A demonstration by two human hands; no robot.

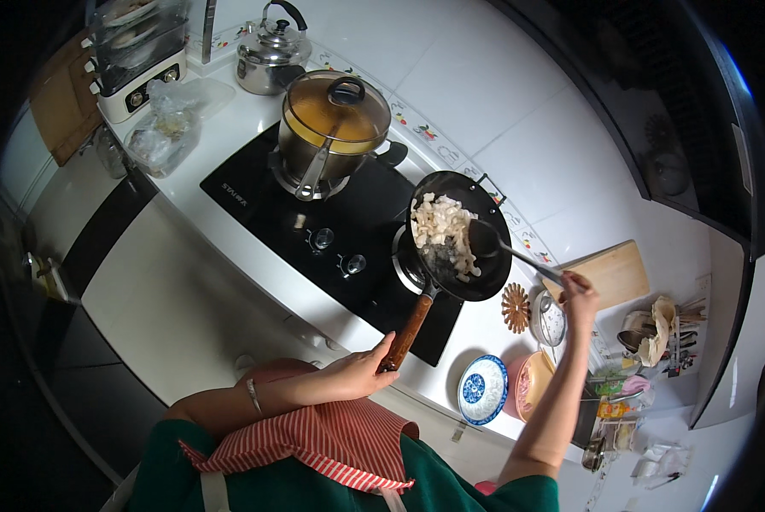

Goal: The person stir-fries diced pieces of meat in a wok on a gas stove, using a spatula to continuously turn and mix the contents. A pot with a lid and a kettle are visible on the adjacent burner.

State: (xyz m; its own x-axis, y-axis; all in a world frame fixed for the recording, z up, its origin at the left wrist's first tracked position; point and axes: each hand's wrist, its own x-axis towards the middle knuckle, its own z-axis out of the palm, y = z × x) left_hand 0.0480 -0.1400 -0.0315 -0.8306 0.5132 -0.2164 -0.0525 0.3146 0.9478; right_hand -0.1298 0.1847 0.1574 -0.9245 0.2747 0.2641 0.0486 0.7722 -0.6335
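Observation:
A black wok [494,275] is tilted over the right burner of a black glass gas hob [267,211]. Pale sliced food pieces [443,221] lie along its left side. My left hand [363,374] grips the end of the wok's wooden handle [411,326]. In my right hand [578,294] is the handle of a dark-headed spatula or ladle [485,239], whose head touches the food inside the wok.
On the left burner stands a steel pot [302,157] with a glass lid [299,115]. Behind it is a kettle [267,64]. Right of the hob are a blue-and-white bowl [483,390], a pink container [517,390], a wooden trivet [516,308] and a cutting board [613,275].

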